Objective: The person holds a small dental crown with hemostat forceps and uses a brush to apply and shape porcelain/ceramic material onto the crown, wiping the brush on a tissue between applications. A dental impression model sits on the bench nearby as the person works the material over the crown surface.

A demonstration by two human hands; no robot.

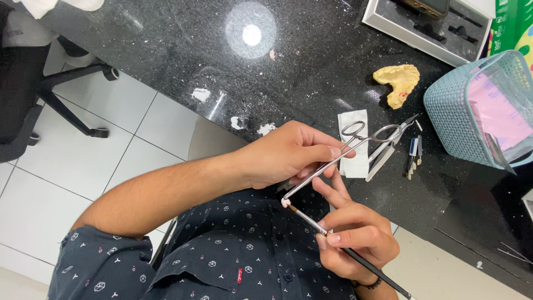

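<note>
Left hand point(288, 155) is pinching steel forceps point(333, 161) by the shank, tips clamping a small pinkish tooth piece point(285, 203) above the lap. Right hand point(355, 241) is pinching a thin brush point(344, 250), bristles touching that piece. Yellow dental cast point(397, 80) is sitting on the black counter point(166, 50), well apart.

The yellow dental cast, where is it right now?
In the head view, the yellow dental cast lies on the black countertop at upper right, between the teal basket and the white tray.
</note>
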